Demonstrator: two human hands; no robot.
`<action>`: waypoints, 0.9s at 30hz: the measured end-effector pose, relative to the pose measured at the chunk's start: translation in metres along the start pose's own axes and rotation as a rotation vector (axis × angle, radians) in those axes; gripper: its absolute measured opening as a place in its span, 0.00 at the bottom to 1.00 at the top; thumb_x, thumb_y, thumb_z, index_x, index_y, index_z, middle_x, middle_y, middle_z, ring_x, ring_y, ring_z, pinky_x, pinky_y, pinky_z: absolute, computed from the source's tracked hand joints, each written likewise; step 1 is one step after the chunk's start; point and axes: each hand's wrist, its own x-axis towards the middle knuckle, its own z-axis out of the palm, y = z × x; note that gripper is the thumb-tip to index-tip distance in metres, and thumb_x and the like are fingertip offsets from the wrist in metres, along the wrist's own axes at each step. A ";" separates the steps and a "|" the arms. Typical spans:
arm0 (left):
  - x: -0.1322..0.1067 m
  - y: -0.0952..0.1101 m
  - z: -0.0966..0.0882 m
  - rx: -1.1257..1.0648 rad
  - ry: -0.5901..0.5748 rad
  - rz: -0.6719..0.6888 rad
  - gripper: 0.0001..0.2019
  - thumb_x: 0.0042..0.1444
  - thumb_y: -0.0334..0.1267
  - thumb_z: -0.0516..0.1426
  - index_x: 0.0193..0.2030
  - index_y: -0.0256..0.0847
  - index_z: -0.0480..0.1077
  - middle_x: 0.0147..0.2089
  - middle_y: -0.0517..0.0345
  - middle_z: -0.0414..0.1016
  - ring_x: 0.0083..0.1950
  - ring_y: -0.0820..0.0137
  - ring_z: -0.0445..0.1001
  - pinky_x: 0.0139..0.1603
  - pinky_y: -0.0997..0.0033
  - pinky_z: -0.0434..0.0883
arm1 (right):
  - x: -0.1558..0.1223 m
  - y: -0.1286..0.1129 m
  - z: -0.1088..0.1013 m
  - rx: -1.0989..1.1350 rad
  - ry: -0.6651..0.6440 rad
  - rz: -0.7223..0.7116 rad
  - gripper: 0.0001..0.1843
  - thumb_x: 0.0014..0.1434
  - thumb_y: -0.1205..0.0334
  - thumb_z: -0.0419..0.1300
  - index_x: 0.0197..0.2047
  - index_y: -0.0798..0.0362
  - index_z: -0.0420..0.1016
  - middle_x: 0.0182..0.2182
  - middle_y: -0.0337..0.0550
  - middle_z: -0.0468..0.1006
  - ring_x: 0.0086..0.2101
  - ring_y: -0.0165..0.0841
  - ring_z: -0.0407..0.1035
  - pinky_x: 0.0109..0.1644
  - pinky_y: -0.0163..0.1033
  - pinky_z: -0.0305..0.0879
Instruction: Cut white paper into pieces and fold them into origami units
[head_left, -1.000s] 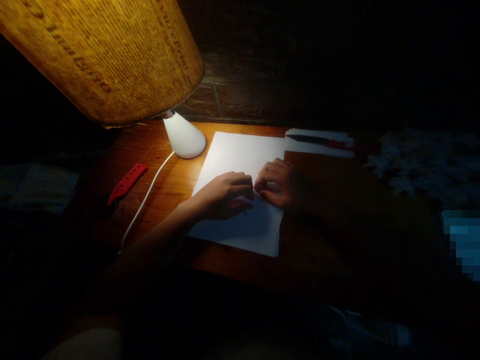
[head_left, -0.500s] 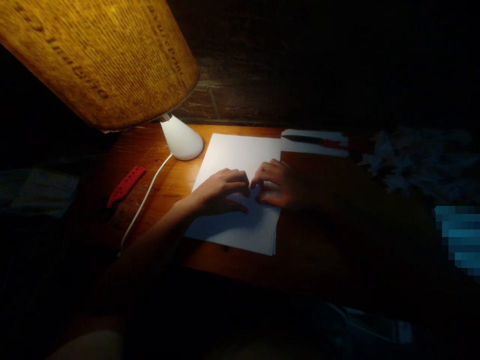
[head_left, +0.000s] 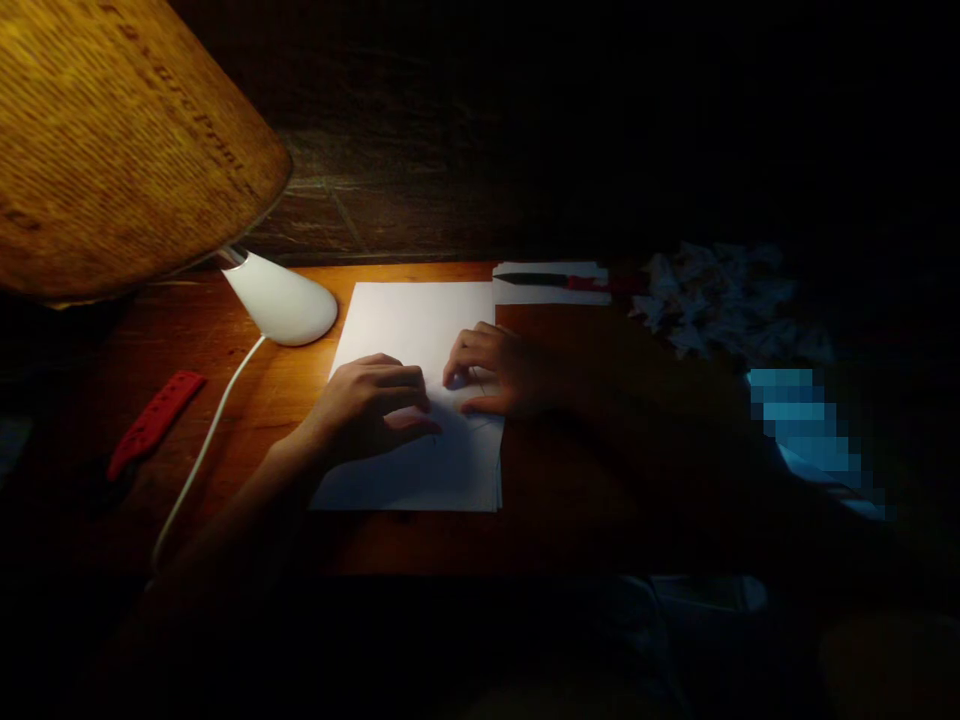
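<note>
Both hands rest over a small stack of white paper sheets on the wooden table. My left hand lies on the left half of the top sheet, its fingers bent and its thumb apart from them. Across a narrow gap, my right hand is on the right half, with curved fingers and the thumb spread away. Nothing shows between the fingers of either hand. Faint dark marks appear on the paper by both thumbs; whether they are drawn lines or shadows, I cannot tell.
A lamp with a printed shade and white base stands at the left, its white cord running frontward. Left of that lies a red-handled tool. A dark blade with a red handle rests on smaller papers; crumpled or folded papers lie right.
The view has swung right, so everything sits further left. My hands have drawn slightly apart over the paper; both keep their bent-finger shape.
</note>
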 end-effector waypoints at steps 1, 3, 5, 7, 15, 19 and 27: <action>0.000 0.000 0.000 0.017 -0.007 0.002 0.12 0.67 0.45 0.65 0.33 0.43 0.78 0.32 0.60 0.80 0.32 0.70 0.75 0.40 0.66 0.70 | 0.000 0.000 0.000 0.000 0.005 -0.003 0.14 0.59 0.57 0.71 0.47 0.50 0.79 0.46 0.46 0.78 0.48 0.43 0.67 0.55 0.46 0.58; 0.000 0.001 0.000 0.034 -0.029 0.014 0.14 0.67 0.46 0.64 0.33 0.42 0.77 0.30 0.60 0.78 0.31 0.70 0.73 0.38 0.65 0.69 | 0.000 0.001 0.001 0.001 0.011 -0.006 0.14 0.59 0.58 0.71 0.47 0.51 0.79 0.46 0.46 0.77 0.48 0.43 0.67 0.55 0.46 0.58; 0.001 0.002 -0.001 0.027 -0.058 0.023 0.14 0.68 0.46 0.64 0.32 0.42 0.76 0.30 0.60 0.77 0.31 0.70 0.73 0.38 0.65 0.68 | 0.000 0.002 0.002 0.004 0.009 -0.004 0.15 0.59 0.58 0.71 0.48 0.50 0.79 0.47 0.46 0.77 0.48 0.43 0.67 0.55 0.46 0.58; 0.001 0.002 -0.002 0.007 -0.079 0.022 0.14 0.68 0.45 0.64 0.32 0.42 0.75 0.30 0.60 0.77 0.32 0.69 0.73 0.39 0.65 0.68 | 0.000 0.002 0.002 0.008 0.005 -0.005 0.15 0.59 0.58 0.71 0.48 0.50 0.79 0.47 0.45 0.77 0.49 0.43 0.67 0.56 0.46 0.58; 0.004 0.002 -0.006 -0.052 -0.135 0.017 0.16 0.61 0.51 0.69 0.36 0.41 0.76 0.35 0.56 0.76 0.36 0.67 0.71 0.38 0.66 0.66 | 0.000 0.002 0.002 0.016 0.016 -0.011 0.13 0.60 0.56 0.70 0.48 0.49 0.79 0.44 0.43 0.76 0.46 0.41 0.66 0.54 0.46 0.57; 0.002 -0.001 -0.005 -0.101 -0.112 -0.001 0.19 0.60 0.53 0.70 0.48 0.41 0.78 0.45 0.52 0.80 0.42 0.64 0.76 0.42 0.65 0.69 | 0.000 0.001 0.003 0.016 0.029 -0.008 0.12 0.60 0.59 0.69 0.47 0.50 0.79 0.44 0.44 0.77 0.46 0.41 0.66 0.54 0.45 0.57; 0.001 -0.002 -0.003 -0.111 -0.059 -0.012 0.08 0.67 0.45 0.65 0.46 0.44 0.80 0.42 0.55 0.81 0.42 0.66 0.77 0.45 0.64 0.71 | 0.000 0.003 0.002 0.058 0.030 -0.016 0.12 0.63 0.54 0.68 0.47 0.51 0.80 0.44 0.45 0.78 0.46 0.41 0.68 0.54 0.46 0.58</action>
